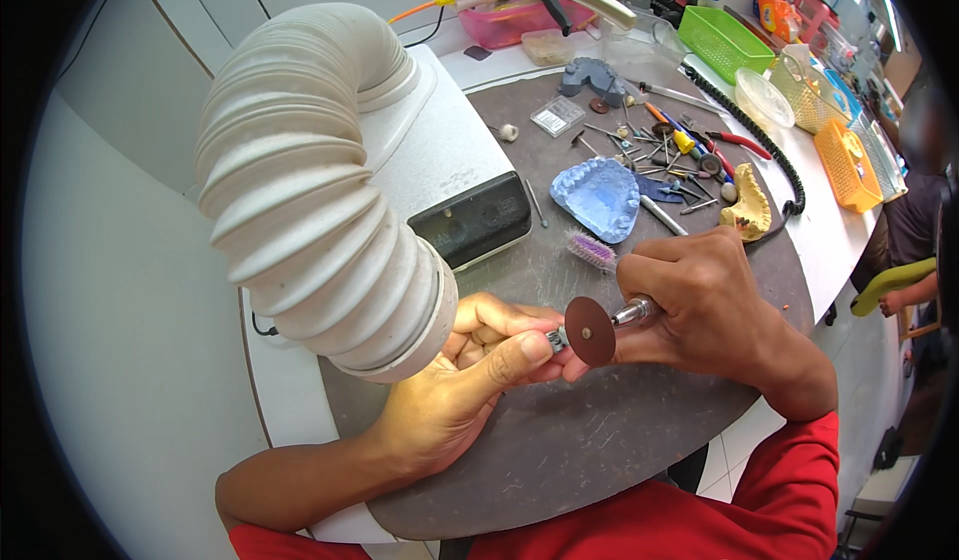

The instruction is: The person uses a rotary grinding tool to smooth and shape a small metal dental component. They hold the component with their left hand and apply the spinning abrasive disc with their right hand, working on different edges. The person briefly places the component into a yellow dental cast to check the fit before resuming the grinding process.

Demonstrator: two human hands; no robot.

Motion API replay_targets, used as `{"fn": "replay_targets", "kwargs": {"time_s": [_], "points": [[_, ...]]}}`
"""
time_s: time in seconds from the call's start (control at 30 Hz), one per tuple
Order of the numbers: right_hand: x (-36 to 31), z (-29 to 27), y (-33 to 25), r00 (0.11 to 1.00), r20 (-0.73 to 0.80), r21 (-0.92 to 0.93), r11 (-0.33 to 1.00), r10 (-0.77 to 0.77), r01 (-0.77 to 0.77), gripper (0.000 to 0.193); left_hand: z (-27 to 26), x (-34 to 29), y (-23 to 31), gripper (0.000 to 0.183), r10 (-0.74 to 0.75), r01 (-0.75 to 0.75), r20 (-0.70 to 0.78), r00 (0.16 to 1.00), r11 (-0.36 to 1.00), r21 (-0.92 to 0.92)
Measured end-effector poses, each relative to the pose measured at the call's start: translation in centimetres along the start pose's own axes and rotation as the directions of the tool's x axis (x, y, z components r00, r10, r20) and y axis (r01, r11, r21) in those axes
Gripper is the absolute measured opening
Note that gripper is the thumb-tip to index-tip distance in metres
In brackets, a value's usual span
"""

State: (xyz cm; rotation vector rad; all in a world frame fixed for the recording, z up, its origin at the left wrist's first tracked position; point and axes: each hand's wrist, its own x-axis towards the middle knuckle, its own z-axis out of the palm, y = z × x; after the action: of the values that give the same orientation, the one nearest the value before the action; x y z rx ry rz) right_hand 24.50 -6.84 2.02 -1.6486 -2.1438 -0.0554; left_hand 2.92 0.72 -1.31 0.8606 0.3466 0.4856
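Toward bench's [470, 495] near edge, left hand [455, 385] pinches small grey piece [555, 340], right hand [699, 300] grips rotary handpiece [636, 309]; brown disc [591, 318] could nick left fingertips [533, 347] if piece slips.

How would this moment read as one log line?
left hand: grips small grey piece; right hand: grips rotary tool with brown disc; disc: beside piece, contact unclear; hose: near left hand; blue mould: on table

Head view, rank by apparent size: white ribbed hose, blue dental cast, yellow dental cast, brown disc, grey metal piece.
1. White ribbed hose
2. Blue dental cast
3. Yellow dental cast and brown disc: too alike to rank; disc looks nearer the camera
4. Grey metal piece, partly covered
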Motion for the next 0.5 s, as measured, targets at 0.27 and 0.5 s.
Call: {"fn": "replay_targets", "kwargs": {"time_s": [0.27,0.5], "points": [[-0.02,-0.20,0.05,1.000,-0.015,-0.007,1.000,0.006,-0.006,0.052,0.34,0.02,0.44,0.011,-0.029,0.028,-0.016,0.999,0.999,-0.021],[0.01,-0.22,0.02,1.000,-0.008,0.001,1.000,0.004,-0.004,0.053,0.38,-0.02,0.42,0.011,-0.018,0.018,-0.009,1.000,1.000,-0.021]]}}
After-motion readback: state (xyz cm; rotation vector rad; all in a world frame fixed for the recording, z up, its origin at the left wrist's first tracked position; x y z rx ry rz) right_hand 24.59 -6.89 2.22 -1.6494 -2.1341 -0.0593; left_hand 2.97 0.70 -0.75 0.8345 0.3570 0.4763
